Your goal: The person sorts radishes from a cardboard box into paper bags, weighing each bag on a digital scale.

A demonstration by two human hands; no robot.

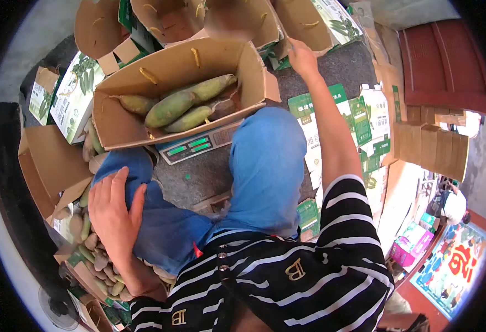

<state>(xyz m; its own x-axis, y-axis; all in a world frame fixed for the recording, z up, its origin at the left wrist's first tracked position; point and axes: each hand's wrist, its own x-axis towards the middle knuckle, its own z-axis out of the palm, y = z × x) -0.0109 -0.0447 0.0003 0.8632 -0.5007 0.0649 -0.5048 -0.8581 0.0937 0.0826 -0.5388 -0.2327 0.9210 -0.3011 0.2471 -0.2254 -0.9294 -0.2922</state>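
Hovering over or lying on the left leg of the blue jeans (268, 166), the left hand (112, 213) is being shown released, fingers loosely spread, nothing being held; exact contact is not being made clear. The right arm is being stretched forward, and the right hand (302, 58) is being placed at the edge of an open carton (304, 30), top right. Fingers are being partly hidden there, so whether the edge is being gripped or just touched cannot be told.

Several green radishes (171, 109) are being held inside the large carton (122, 126), lying against one another, one tip being pointed at the right-hand wall. The large carton is being carried by a digital scale (200, 145), its green displays being left visible just below the near wall. The scale is being supported by a grey surface (190, 180), in front of the knees.

More open cartons (168, 22) are being lined up behind. Loose radishes (102, 265) are being heaped at lower left, beside the leg. Flattened printed cartons (340, 119) are being spread out at right, near the right forearm.
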